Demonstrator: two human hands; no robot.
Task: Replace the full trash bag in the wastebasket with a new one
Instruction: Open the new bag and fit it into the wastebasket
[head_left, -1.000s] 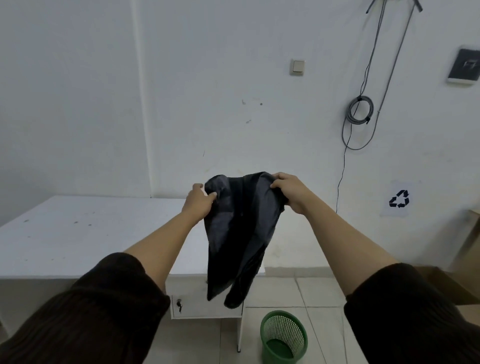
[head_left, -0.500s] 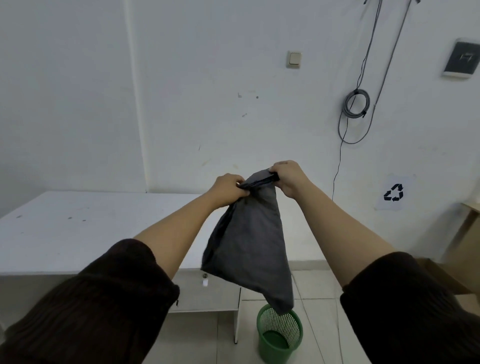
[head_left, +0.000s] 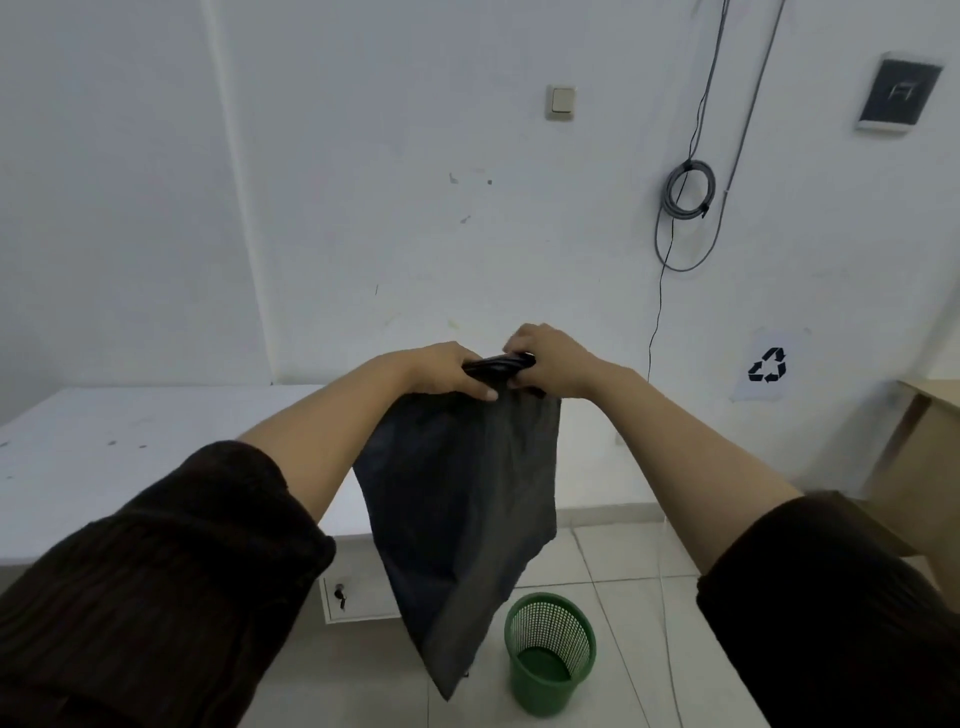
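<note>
While both hands pinch its bunched top edge, black trash bag (head_left: 462, 499) hangs in mid-air.
White desk (head_left: 130, 457) at left; left hand (head_left: 447, 371) and right hand (head_left: 545, 361) grip the bag's mouth close together, nearly touching, arms outstretched. Bag's lower tip dangles just left of the green mesh wastebasket (head_left: 550, 654) on the tiled floor (head_left: 623, 571).
</note>
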